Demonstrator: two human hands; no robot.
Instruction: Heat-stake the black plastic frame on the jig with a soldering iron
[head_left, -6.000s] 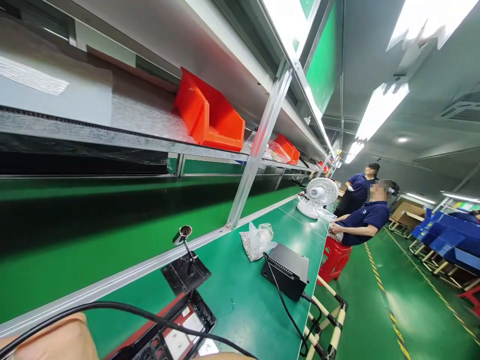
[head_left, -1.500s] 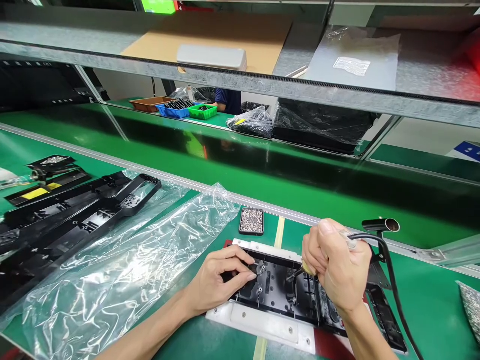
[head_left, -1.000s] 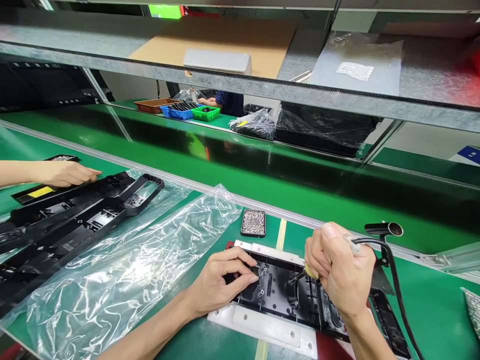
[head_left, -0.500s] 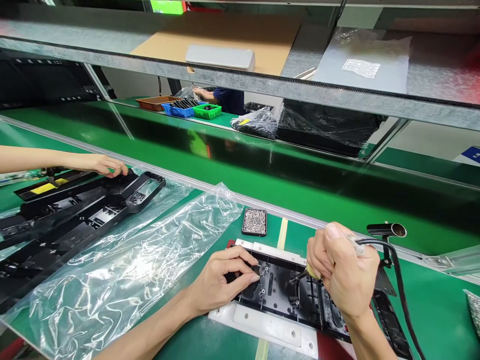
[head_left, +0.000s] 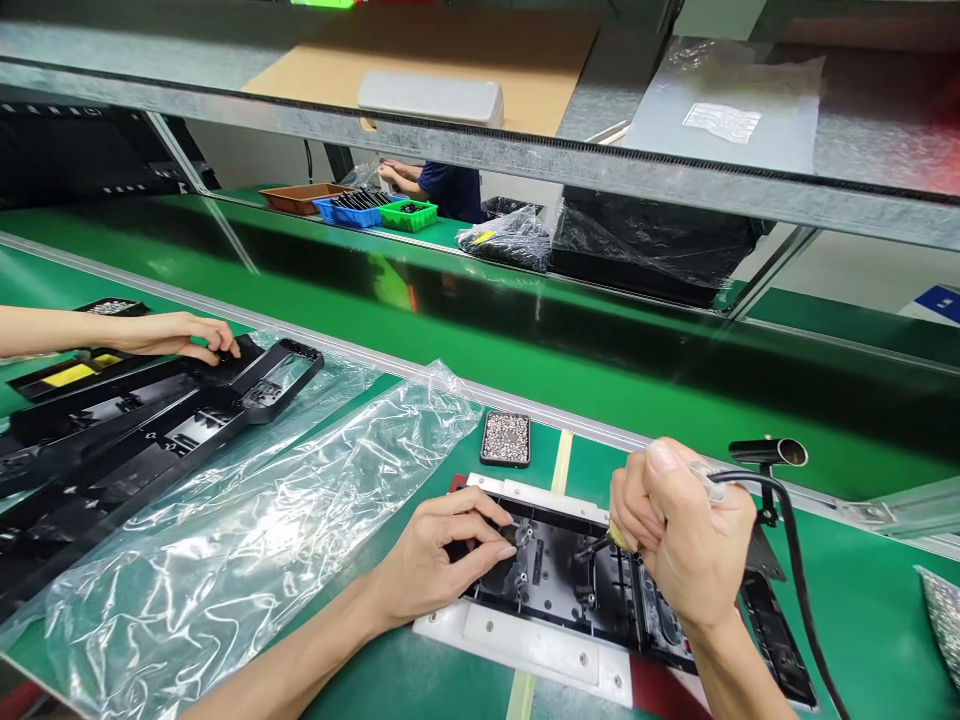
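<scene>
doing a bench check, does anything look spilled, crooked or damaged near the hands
Nothing stands out. The small metal pieces appear contained in their black tray, and the black housing lies between white blocks, with no visible damage. The clear plastic sheet is wrinkled across the bench, which looks untidy rather than wrong.

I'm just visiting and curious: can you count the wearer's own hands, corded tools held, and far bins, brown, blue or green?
Own hands: 2 (left hand, right hand)
Corded tool: 1
Brown bin: 1
Blue bin: 1
Green bin: 1
Total: 6
</scene>
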